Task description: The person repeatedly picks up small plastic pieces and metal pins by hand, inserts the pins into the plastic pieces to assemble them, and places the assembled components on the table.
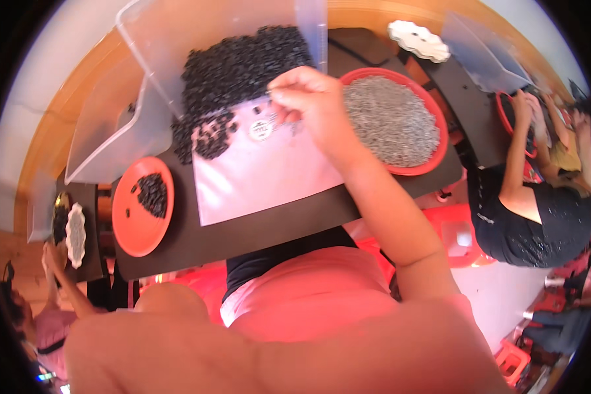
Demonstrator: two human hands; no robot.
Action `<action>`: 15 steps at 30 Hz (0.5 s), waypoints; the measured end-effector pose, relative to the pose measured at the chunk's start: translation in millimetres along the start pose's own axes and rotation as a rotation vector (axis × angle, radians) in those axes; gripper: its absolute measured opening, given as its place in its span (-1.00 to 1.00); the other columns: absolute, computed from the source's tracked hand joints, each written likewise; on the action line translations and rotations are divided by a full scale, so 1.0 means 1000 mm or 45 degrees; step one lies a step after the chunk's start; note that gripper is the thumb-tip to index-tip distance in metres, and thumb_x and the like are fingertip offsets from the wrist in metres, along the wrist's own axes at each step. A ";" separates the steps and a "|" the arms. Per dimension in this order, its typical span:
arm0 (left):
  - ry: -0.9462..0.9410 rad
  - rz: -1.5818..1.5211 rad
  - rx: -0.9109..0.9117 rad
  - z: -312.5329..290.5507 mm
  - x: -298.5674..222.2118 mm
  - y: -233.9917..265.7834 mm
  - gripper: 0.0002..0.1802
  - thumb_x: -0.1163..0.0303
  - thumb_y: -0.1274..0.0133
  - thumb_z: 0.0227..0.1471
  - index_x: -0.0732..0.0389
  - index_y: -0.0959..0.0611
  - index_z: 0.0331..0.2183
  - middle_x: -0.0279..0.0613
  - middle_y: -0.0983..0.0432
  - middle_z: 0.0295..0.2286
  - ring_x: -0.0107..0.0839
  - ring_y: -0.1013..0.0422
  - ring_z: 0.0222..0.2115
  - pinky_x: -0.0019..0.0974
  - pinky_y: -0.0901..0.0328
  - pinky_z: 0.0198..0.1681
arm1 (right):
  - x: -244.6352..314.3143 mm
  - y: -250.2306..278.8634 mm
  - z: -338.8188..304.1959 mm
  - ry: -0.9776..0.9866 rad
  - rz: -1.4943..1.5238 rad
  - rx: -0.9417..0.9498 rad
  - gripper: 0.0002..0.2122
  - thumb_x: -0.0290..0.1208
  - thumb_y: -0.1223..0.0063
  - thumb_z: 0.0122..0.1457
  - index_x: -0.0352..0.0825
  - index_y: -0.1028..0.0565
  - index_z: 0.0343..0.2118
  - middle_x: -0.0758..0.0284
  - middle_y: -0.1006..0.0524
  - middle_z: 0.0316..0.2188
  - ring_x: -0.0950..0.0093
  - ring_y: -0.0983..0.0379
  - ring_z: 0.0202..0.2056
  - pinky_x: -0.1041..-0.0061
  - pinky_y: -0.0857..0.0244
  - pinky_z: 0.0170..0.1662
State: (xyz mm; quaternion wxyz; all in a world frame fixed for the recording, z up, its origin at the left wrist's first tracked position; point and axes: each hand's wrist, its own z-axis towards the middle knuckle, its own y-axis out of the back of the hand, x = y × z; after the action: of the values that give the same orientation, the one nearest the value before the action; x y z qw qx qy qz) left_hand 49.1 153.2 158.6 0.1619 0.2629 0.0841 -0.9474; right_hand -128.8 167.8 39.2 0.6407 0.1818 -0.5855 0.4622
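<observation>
Black pieces (246,65) lie in a deep heap inside a clear plastic bin (144,56), its open side towards the seated person, and a thinner scatter of them spreads onto the top of a pale pinkish sheet (262,190) on the dark table (184,253). Over that edge of the sheet hangs the person's right hand (308,102), nearly closed, the tips of thumb and forefinger brought together and the other fingers curled under; from where I stand I can't tell whether some tiny piece is caught between them. Just below the fingertips, a round white disc (261,130) with dark markings rests on the sheet. I can't see the left hand at all, only a big blurred stretch of bare skin low down in front, so what it has hold of I cannot tell. Right of the sheet, partly behind the wrist, sits a red basin (444,131) full of thin grey bits (394,121). To the left, an orange-red plate (134,230) carries a small cluster of dark pieces (152,195). Further off, a co-worker in a dark top (538,223) bends over another red basin, and at far left another person's hands (51,258) are near a white wavy-edged dish (77,261).
</observation>
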 end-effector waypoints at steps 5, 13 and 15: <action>-0.093 -0.108 0.023 0.014 0.013 -0.034 -0.80 0.39 -0.11 -0.01 0.37 -0.60 -0.45 -0.15 -0.51 -0.45 -0.28 -0.43 -0.48 -0.31 -0.28 -0.51 | -0.001 0.002 0.002 -0.043 0.023 0.026 -0.95 -0.58 -0.15 0.06 -0.39 -0.53 -0.41 0.33 -0.52 -0.56 0.58 -0.46 -0.57 0.61 -0.32 -0.55; -0.093 -0.087 0.020 0.034 0.023 -0.032 -0.75 0.35 -0.13 -0.02 0.40 -0.60 -0.44 -0.13 -0.53 -0.42 -0.26 -0.44 -0.45 -0.30 -0.29 -0.49 | 0.001 -0.001 0.004 -0.040 0.049 0.015 -0.96 -0.61 -0.13 0.05 -0.43 -0.52 -0.42 0.31 -0.52 -0.57 0.58 -0.46 -0.57 0.59 -0.33 -0.57; -0.091 -0.072 0.017 0.030 0.019 -0.041 -0.74 0.35 -0.13 -0.03 0.40 -0.60 -0.44 -0.13 -0.54 -0.41 -0.26 -0.45 -0.44 -0.30 -0.29 -0.48 | 0.000 -0.003 0.002 -0.022 0.043 0.029 -0.96 -0.61 -0.13 0.04 -0.43 -0.52 -0.42 0.30 -0.51 -0.58 0.57 -0.46 -0.58 0.59 -0.32 -0.59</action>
State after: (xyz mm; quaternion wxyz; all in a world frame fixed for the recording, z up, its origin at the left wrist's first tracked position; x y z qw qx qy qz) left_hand 5.3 179.4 176.8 0.1361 0.2274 0.0795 -0.9609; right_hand -128.0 164.8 40.6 0.6256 0.1832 -0.5888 0.4778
